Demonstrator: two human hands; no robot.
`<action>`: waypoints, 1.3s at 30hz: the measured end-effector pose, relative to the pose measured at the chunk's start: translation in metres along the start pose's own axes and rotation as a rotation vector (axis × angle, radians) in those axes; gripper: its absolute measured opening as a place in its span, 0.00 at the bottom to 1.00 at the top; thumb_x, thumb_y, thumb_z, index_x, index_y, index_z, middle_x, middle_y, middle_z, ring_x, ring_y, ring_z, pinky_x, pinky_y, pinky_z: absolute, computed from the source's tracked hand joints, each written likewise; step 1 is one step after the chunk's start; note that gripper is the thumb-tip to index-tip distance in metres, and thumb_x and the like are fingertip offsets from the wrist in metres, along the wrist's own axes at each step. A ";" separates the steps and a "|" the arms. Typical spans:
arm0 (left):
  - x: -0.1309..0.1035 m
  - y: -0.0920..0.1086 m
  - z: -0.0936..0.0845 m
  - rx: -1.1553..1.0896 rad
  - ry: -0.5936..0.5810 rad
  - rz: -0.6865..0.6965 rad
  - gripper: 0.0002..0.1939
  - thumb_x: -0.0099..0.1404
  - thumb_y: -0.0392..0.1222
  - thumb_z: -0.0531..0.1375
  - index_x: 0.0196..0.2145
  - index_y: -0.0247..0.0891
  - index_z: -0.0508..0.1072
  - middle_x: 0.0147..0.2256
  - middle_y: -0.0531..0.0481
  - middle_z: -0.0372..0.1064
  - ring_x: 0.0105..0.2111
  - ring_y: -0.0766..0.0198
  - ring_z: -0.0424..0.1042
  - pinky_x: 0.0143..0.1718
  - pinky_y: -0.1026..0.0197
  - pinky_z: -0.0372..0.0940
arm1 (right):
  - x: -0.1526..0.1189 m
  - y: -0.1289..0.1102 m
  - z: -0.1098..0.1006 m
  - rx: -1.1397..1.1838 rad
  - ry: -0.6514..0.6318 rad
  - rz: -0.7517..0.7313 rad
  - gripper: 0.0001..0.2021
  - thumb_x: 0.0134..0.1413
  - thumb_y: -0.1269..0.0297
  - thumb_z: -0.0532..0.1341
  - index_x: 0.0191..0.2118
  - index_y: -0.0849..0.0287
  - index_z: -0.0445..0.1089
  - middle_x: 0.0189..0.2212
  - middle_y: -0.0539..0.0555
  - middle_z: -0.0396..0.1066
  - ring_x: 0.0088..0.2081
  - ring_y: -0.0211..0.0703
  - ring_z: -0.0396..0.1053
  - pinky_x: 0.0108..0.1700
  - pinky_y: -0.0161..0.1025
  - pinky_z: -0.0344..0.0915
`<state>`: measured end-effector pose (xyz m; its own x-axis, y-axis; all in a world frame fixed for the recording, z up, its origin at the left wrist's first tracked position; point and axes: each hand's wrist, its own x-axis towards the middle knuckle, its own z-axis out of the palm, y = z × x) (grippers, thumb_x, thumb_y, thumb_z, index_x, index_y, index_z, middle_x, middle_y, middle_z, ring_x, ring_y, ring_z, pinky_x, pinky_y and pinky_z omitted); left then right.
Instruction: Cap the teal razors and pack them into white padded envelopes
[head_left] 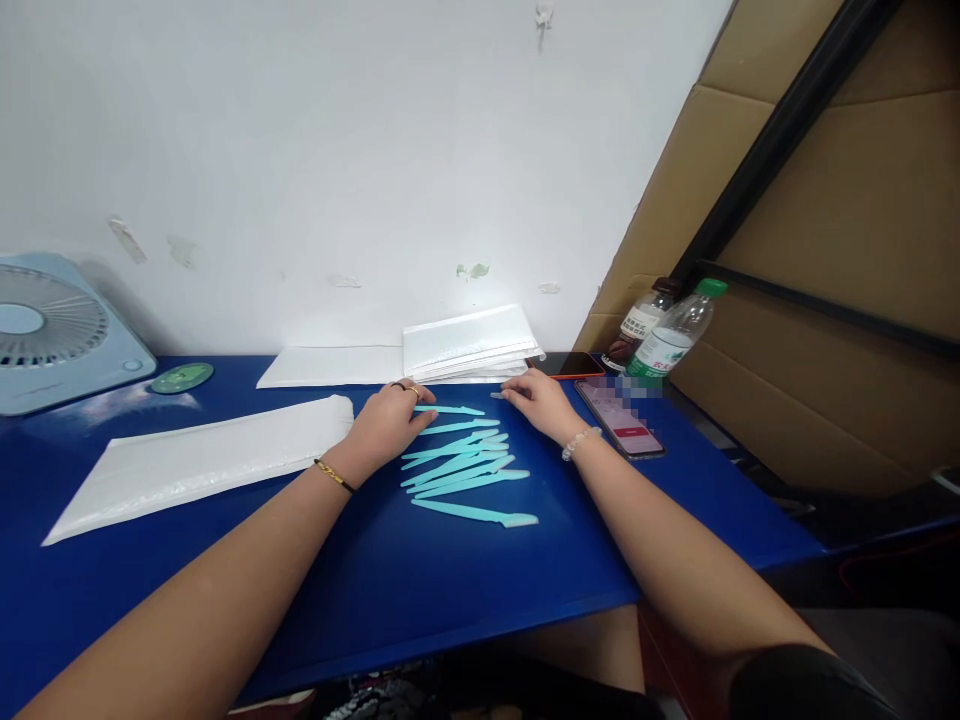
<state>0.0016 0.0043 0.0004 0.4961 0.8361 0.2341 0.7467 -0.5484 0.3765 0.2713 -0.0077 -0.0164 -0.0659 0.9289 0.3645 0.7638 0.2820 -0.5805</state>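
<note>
Several turquoise eyebrow razors (465, 465) lie in a loose column on the blue table, pale blade ends pointing right. My left hand (390, 420) is at the column's far end, its fingers closed about the handle of the farthest razor (454, 410); the palm hides part of it. Across from it, my right hand (544, 402) pinches a small clear piece (496, 395) at its fingertips, too small to make out fully. Left of my left hand rests a white padded mailer (217, 460). The nearest razor (472, 512) lies a little apart from the others.
More white mailers (469, 340) are stacked against the wall. Two phones, one dark (566, 365) and one with a lit screen (621, 420), lie right, beside two bottles (675, 335). A fan (67, 330) and a green disc (182, 378) are left. Cardboard (840, 220) borders the right.
</note>
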 end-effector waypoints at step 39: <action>0.010 -0.004 0.011 -0.080 -0.101 -0.059 0.10 0.59 0.46 0.56 0.31 0.38 0.72 0.29 0.49 0.72 0.31 0.61 0.70 0.30 0.61 0.59 | -0.003 -0.015 0.013 0.179 -0.235 0.020 0.06 0.45 0.65 0.66 0.31 0.59 0.78 0.28 0.52 0.77 0.29 0.39 0.72 0.33 0.34 0.69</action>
<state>0.0081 0.0146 -0.0090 0.4978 0.8590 0.1195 0.7400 -0.4925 0.4581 0.2516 -0.0113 -0.0184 -0.2150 0.9588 0.1856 0.6426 0.2820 -0.7124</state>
